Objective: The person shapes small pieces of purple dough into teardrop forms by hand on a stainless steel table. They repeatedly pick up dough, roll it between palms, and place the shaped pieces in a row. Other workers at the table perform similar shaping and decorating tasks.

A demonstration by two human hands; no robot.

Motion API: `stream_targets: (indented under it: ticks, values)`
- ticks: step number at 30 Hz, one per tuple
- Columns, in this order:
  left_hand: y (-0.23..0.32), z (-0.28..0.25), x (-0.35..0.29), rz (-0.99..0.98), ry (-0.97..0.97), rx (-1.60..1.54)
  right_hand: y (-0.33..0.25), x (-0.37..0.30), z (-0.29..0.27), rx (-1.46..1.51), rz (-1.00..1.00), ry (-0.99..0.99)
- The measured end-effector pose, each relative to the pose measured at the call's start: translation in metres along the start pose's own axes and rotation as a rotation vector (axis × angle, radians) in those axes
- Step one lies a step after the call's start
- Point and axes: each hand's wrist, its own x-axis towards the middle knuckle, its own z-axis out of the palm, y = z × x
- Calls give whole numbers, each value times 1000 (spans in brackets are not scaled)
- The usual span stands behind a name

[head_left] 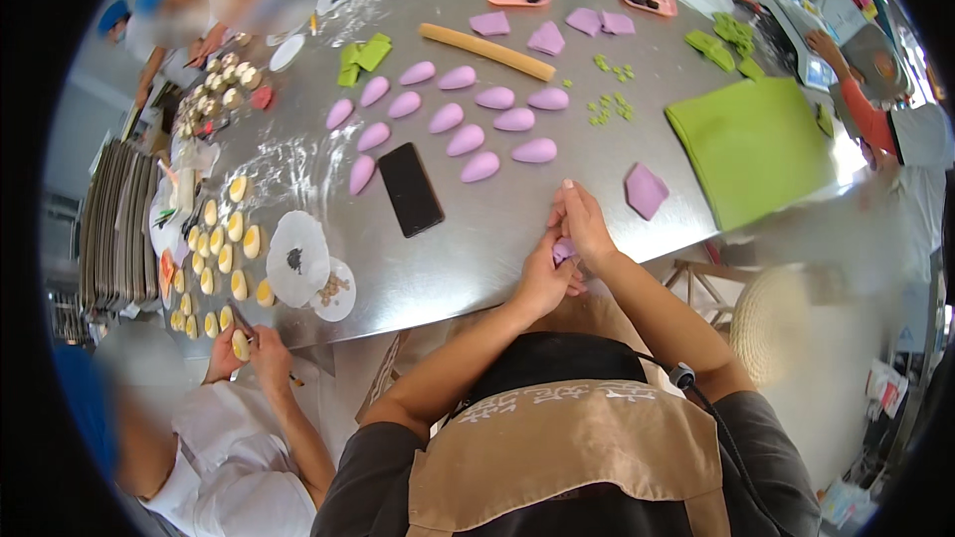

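Both my hands meet over the near edge of the steel table. My left hand and my right hand pinch a small purple dough piece between their fingers; most of it is hidden by the fingers. Just beyond my hands lie several shaped purple dough ovals in rows. A flat purple dough square rests to the right of my right hand. A black phone lies to the left of my hands.
A green dough sheet covers the right side. A tan dough roll, purple squares, green bits and pink trays lie farther back. Yellow dough pieces and white paper discs sit at left, where another person's hands shape one. Others work at the far corners.
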Motion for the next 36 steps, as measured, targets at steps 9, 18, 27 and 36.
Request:
stream_targets:
  ticks: [9,18,27,36]
  values:
    - [20,12,-3,-114,62,-153,4,14,6,-384,-321,165]
    - [27,7,-9,-24,-4,266,17,-4,4,-599,-621,201]
    - [23,5,-9,-28,-51,283,14,-37,5,-430,-465,196]
    - [11,5,4,-83,-18,-7,16,1,-1,-219,-176,95]
